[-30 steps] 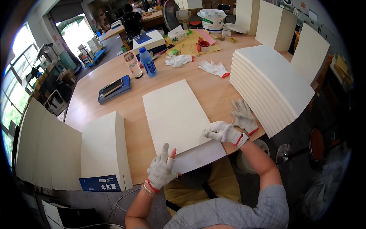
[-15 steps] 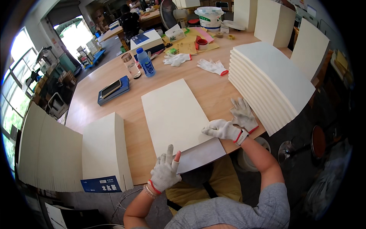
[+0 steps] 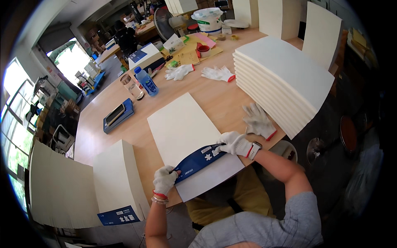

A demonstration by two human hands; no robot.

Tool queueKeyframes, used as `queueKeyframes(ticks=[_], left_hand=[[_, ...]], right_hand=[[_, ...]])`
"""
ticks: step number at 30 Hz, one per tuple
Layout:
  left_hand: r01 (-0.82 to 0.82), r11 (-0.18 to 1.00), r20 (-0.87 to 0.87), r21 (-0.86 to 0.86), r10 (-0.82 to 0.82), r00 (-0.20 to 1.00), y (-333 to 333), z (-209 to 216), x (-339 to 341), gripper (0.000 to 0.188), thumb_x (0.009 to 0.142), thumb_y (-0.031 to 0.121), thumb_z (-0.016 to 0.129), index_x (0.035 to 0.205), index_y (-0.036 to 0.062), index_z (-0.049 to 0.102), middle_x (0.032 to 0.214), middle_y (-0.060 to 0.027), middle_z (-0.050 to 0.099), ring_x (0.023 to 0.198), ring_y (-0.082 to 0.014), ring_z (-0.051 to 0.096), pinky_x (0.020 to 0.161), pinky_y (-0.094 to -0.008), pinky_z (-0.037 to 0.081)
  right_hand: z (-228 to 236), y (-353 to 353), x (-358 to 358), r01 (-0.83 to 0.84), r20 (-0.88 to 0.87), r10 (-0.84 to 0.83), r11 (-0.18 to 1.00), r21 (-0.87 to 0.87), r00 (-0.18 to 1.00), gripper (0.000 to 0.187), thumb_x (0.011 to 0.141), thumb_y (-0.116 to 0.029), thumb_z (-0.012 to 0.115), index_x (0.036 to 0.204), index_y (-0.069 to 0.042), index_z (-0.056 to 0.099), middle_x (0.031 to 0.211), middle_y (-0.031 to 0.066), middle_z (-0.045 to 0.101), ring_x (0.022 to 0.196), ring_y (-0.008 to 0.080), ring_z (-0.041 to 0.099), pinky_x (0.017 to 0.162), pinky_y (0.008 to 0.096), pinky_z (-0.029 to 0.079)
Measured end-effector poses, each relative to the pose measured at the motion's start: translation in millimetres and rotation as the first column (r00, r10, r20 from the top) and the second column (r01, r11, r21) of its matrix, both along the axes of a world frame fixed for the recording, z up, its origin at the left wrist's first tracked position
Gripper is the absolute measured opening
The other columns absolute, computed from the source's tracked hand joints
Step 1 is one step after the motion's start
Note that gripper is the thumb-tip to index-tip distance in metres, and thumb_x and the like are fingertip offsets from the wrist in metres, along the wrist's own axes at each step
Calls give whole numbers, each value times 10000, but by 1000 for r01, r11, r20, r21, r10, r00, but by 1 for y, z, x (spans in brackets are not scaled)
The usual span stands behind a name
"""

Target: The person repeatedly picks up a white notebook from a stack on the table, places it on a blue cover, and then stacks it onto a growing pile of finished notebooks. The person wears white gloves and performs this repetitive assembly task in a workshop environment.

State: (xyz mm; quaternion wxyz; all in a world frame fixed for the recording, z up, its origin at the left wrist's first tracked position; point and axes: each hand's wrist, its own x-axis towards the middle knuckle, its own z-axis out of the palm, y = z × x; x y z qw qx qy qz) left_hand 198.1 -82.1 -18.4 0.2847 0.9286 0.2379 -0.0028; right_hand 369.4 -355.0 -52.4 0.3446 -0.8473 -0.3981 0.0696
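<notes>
A dark blue printed paper strip (image 3: 197, 163) with white markings stretches between my hands, bowed upward along the near edge of a cream paper pad (image 3: 182, 124). My left hand (image 3: 164, 180), in a white knit glove with a thumb tip bare, pinches its left end. At the other end, my gloved right hand (image 3: 235, 144) grips the strip. Whether the strip is joined to the pad, I cannot tell. A pale sheet (image 3: 211, 177) lies under them and reaches the table edge. Close to my right hand rests a loose worn glove (image 3: 258, 120).
Tall paper stacks stand left: one with a blue band (image 3: 113, 171), another (image 3: 58, 182) beyond it. A layered pile (image 3: 285, 70) rises at right. Farther back are a notebook with a phone (image 3: 118, 115), a clear bottle (image 3: 132, 87), a blue bottle (image 3: 146, 82), spare gloves (image 3: 180, 72) and a bucket (image 3: 207, 20).
The blue strip now shows between my hands. My left hand has moved left and closed on one end; my right has closed on the other. The whole view has shifted slightly.
</notes>
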Motion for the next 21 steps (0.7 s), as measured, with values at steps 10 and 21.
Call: queueKeyframes(ticks=[10,21], left_hand=[[624,641,-191,448,-613,767,5,42,56,1010,607,233,857,1468,214,330,1506,-156,281,1277,-315,432,1015,-447,384],[972,-36,-745,232,-649,154,-54,63,121,1197,528,286,898,1512,363,222,1587,-73,151,1425,-285,222,1139,-441,240]], right_hand=[[-14,4,8,234,-144,-226,972,38,963,449,774,-303,765,1064,-16,580,1029,222,633,974,381,604,826,414,485],[29,-99,25,205,-299,-149,964,166,942,248,872,-177,578,1060,-31,649,927,160,654,902,276,655,757,369,540]])
